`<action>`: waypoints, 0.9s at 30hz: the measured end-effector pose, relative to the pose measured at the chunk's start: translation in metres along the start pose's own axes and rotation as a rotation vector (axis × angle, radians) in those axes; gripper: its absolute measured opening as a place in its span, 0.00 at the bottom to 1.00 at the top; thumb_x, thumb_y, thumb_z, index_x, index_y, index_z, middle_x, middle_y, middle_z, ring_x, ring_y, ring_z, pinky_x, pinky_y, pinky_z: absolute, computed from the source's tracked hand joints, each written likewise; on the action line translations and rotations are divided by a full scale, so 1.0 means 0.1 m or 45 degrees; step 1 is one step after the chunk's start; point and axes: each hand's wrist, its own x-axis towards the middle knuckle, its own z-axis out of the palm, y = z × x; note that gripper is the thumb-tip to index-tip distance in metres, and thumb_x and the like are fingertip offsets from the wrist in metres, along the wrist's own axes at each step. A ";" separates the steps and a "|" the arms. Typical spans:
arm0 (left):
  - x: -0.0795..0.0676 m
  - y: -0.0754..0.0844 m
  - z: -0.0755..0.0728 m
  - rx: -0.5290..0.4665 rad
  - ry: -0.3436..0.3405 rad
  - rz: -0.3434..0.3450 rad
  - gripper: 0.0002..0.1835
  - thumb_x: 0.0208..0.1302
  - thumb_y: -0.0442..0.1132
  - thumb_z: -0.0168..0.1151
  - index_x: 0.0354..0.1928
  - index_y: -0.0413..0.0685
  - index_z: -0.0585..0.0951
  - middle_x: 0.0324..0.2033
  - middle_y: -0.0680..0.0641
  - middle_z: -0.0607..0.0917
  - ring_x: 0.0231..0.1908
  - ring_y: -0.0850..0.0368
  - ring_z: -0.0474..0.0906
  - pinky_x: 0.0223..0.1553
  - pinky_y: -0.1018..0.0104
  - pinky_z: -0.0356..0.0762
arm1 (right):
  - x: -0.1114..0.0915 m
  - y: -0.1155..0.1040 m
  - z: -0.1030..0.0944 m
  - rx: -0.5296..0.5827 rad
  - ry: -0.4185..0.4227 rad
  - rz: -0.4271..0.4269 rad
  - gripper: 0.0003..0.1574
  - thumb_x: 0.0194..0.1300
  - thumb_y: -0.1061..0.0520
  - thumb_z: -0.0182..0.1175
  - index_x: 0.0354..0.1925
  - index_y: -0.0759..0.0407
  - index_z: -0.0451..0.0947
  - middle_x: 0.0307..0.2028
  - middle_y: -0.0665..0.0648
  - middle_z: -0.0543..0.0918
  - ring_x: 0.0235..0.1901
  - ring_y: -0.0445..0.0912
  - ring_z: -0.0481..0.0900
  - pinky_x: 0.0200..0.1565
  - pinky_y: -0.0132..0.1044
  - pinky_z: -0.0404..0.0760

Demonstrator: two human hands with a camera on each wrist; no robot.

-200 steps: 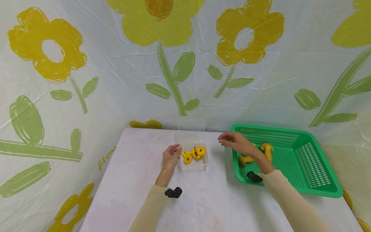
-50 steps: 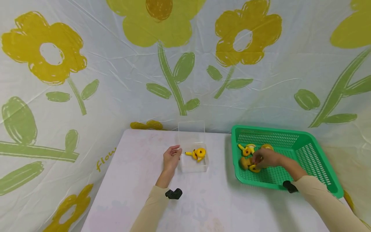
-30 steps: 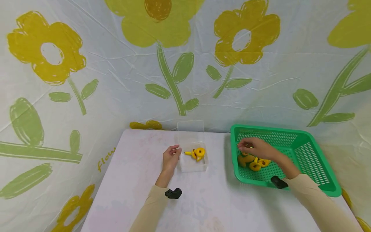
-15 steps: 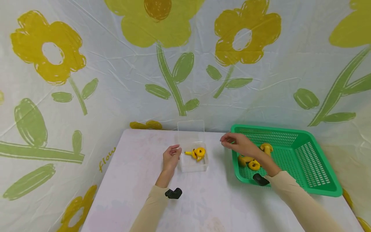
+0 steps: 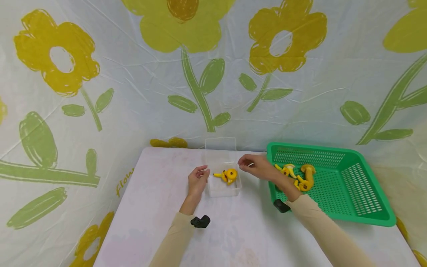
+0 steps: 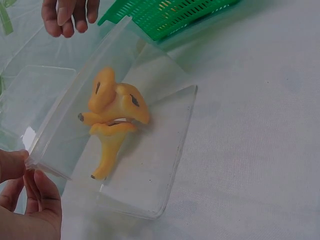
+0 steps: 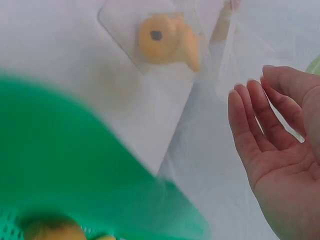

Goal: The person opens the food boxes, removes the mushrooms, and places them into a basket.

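A clear plastic box (image 5: 224,192) with its lid (image 5: 220,148) raised stands on the table. Inside lie a few yellow toy mushrooms (image 5: 231,174), trumpet-shaped with dark spots in the left wrist view (image 6: 111,145). My left hand (image 5: 197,182) pinches the box's left rim between thumb and fingers. Just off the box's right side hovers my right hand (image 5: 255,166); the right wrist view shows this hand (image 7: 280,135) with fingers extended and nothing in them. Several more mushrooms (image 5: 307,178) lie in the green basket (image 5: 343,218), some partly hidden by the right forearm.
The green basket, slotted and wide, sits at the table's right side, under the right forearm. A flower-printed cloth (image 5: 150,92) hangs behind the table (image 5: 160,178) and along its left. Black wrist cameras (image 5: 200,221) are on both sleeves.
My right hand has moved left from the basket to beside the box. Since the oldest frame, a mushroom from the box's left side is gone, and another lies in the basket. My left hand stays put.
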 end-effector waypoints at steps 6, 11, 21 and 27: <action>0.00 0.01 0.00 0.003 0.008 -0.013 0.16 0.71 0.37 0.66 0.57 0.38 0.82 0.41 0.42 0.83 0.33 0.58 0.74 0.34 0.74 0.76 | 0.11 0.03 0.19 -0.011 -0.043 -0.006 0.09 0.72 0.65 0.62 0.48 0.68 0.80 0.43 0.58 0.85 0.43 0.51 0.81 0.51 0.48 0.84; -0.04 0.06 0.01 -0.018 0.007 0.007 0.16 0.72 0.34 0.64 0.57 0.32 0.80 0.42 0.36 0.83 0.33 0.53 0.75 0.32 0.74 0.73 | 0.18 0.01 0.29 -0.055 -0.094 -0.028 0.09 0.70 0.67 0.63 0.48 0.71 0.80 0.42 0.59 0.85 0.41 0.50 0.81 0.49 0.45 0.84; 0.02 -0.03 -0.01 -0.049 0.003 0.019 0.15 0.70 0.34 0.67 0.55 0.35 0.82 0.37 0.44 0.83 0.30 0.60 0.73 0.31 0.74 0.73 | 0.29 -0.17 0.50 -0.377 -0.182 0.056 0.11 0.68 0.71 0.63 0.48 0.73 0.82 0.45 0.65 0.86 0.43 0.57 0.80 0.54 0.50 0.82; 0.02 -0.04 0.01 -0.053 0.008 0.024 0.14 0.70 0.34 0.67 0.54 0.35 0.83 0.36 0.45 0.83 0.30 0.59 0.74 0.31 0.74 0.74 | 0.33 -0.25 0.62 -0.655 -0.197 0.099 0.09 0.66 0.70 0.66 0.46 0.70 0.84 0.37 0.62 0.85 0.38 0.53 0.75 0.49 0.45 0.82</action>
